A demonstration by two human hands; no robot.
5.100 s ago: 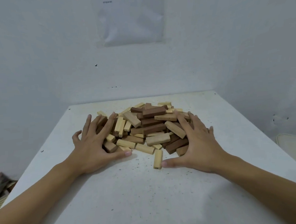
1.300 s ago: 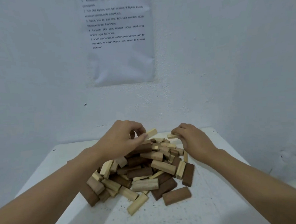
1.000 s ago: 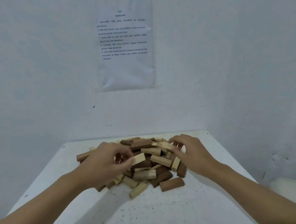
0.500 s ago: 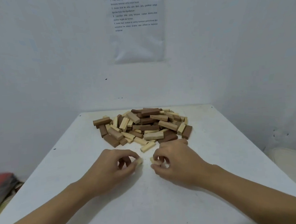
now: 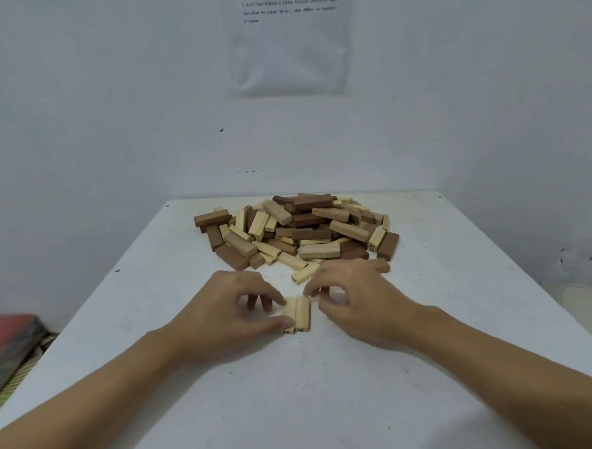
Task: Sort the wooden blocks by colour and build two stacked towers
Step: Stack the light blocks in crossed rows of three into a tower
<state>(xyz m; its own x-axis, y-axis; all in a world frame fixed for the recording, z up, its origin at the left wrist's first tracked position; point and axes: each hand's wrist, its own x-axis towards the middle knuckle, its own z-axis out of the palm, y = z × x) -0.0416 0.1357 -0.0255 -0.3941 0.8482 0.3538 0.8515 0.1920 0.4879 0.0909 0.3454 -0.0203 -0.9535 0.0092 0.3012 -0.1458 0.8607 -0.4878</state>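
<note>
Two light wooden blocks (image 5: 296, 313) lie flat side by side on the white table (image 5: 296, 396), long sides touching, in front of me. My left hand (image 5: 230, 310) pinches the left block lengthwise between thumb and index finger. My right hand (image 5: 355, 300) is curled at the right block, with its index fingertip on the far end and its thumb close beside it. Further back sits a mixed pile of light and dark brown blocks (image 5: 298, 234).
The table stands in a corner, with white walls behind and to the right. A printed sheet (image 5: 291, 39) hangs on the back wall. A red and dark object (image 5: 9, 345) lies on the floor to the left, and a pale object (image 5: 586, 301) to the right.
Each hand took a light block from the pile and drew back toward me. The two blocks were apart half a second ago; they now lie together on the table.
</note>
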